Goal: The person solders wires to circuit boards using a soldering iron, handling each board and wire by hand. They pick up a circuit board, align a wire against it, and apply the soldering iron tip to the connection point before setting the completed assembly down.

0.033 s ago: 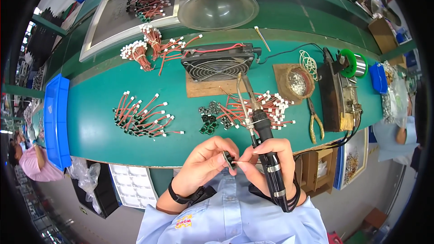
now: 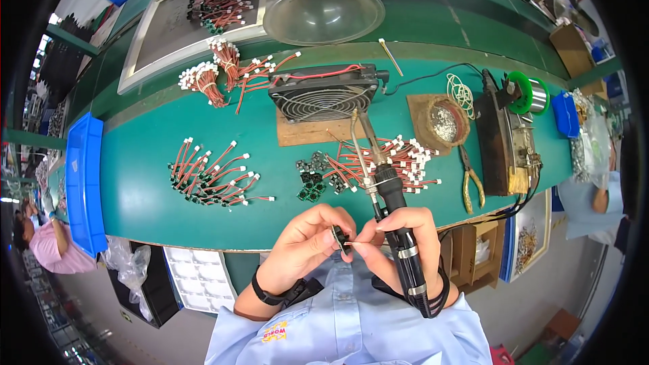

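Observation:
My left hand (image 2: 311,238) is closed, pinching a small dark circuit board (image 2: 339,238) between thumb and fingers near the table's front edge. My right hand (image 2: 400,240) is wrapped round a black soldering iron (image 2: 391,189), whose metal tip points away from me toward the fan. Thumb and forefinger of that hand also pinch a thin wire (image 2: 352,243) against the board; the exact contact is too small to make out. Beyond my hands lie loose green and black boards (image 2: 311,186) and a heap of red-and-black wires with white connectors (image 2: 405,159).
A black fan (image 2: 324,94) stands on a wooden board at the back. Wired boards (image 2: 209,179) lie left, beside a blue tray (image 2: 84,182). To the right are pliers (image 2: 471,182), a round solder pot (image 2: 443,125), a soldering station (image 2: 503,142) and a solder spool (image 2: 531,93).

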Available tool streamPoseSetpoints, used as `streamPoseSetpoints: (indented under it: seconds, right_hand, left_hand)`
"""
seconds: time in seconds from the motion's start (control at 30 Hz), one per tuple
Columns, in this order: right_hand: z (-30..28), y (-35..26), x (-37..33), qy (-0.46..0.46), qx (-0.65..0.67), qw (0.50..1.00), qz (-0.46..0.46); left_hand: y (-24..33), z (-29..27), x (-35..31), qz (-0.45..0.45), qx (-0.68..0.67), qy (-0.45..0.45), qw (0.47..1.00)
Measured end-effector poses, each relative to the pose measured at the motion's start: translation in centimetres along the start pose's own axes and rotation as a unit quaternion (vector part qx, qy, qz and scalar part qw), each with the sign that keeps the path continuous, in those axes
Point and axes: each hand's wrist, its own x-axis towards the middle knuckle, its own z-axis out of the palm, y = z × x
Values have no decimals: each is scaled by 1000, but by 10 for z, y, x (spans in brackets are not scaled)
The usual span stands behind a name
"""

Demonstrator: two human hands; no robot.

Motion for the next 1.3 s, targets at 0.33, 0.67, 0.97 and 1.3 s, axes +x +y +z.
streamPoseSetpoints:
  seconds: [0.33,0.67,0.97,1.3]
  right_hand:
    - [1,-6,10,8,-34,998,-46]
    - [1,-4,11,44,-56,995,-75]
    - [0,-2,10,41,-42,996,-73]
    - [-2,-2,11,38,-38,996,-77]
  left_hand:
    - [-7,-1,3,-25,-46,33,998]
    - [-13,-7,2,-1,-18,25,1000]
    - [-13,-8,1,-21,-33,42,998]
    - [-11,-5,1,-17,-20,43,999]
